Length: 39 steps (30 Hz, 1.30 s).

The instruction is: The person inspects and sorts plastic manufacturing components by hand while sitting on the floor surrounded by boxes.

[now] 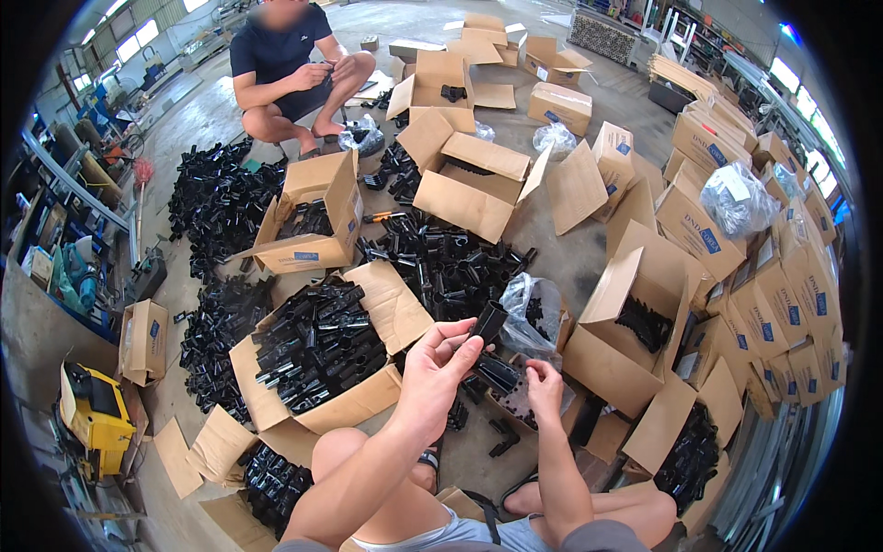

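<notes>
Black plastic connector (pixel 488 324), angled, held above the concrete floor (pixel 552 248) at centre frame. Largest: open cardboard box (pixel 317 354) packed with black tubular parts, left of the hands; clear bag (pixel 533 313) of parts just behind. Left hand (pixel 437 368): fingers closed on the connector's upper limb. Right hand (pixel 544 386): fingers curled on its lower end. A second person (pixel 290 69) crouches at the far edge.

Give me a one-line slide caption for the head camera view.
Both hands, left hand and right hand, hold black plastic tube connectors above open cardboard boxes.
</notes>
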Tool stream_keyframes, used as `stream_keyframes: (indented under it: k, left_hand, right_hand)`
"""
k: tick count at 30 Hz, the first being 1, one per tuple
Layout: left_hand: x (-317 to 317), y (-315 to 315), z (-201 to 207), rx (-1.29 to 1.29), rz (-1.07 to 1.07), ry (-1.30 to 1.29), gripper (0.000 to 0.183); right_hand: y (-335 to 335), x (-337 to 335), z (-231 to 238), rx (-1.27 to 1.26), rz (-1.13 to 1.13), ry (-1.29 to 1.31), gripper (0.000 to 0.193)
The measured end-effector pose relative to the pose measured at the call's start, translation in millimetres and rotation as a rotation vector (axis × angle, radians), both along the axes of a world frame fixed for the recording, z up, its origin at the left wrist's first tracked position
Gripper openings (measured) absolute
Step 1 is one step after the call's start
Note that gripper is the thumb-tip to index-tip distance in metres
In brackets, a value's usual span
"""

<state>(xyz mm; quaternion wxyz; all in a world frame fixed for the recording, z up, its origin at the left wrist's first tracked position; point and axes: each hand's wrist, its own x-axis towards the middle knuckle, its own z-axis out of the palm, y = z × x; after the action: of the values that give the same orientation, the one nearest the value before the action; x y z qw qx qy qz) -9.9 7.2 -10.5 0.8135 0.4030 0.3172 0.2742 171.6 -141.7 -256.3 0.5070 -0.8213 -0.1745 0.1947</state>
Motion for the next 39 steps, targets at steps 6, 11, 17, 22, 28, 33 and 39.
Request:
stream_keyframes:
  k: [6,11,17,22,28,33,39]
  left_hand:
    - [0.5,-3.1,-1.9,0.142,0.075,0.011,0.027]
    - [-2.4,-7.6,6.7,0.246,0.147,-0.111,0.025]
    - [6.7,-12.9,7.9,0.363,0.200,-0.106,0.026]
    - [-5.0,-13.9,11.6,0.450,0.266,-0.171,0.027]
    - [-8.0,-12.8,12.9,0.489,0.320,-0.206,0.027]
    - [-16.7,-11.2,12.1,0.560,0.351,-0.201,0.027]
    - [-13.2,-11.4,12.5,0.535,0.329,-0.231,0.027]
  right_hand:
    - [19.5,-28.9,185.6,0.489,0.076,0.269,0.016]
    - [35.6,-60.3,263.8,0.699,0.203,0.213,0.016]
    - [50.2,-73.7,266.3,0.540,0.113,0.041,0.016]
    - [54.6,-92.2,279.4,0.667,0.135,0.418,0.017]
    - [66.0,-107.6,286.6,0.717,0.098,0.497,0.021]
    - [75.0,-118.6,279.4,0.707,0.070,0.464,0.019]
    - [69.3,-106.7,281.0,0.653,0.172,0.262,0.015]
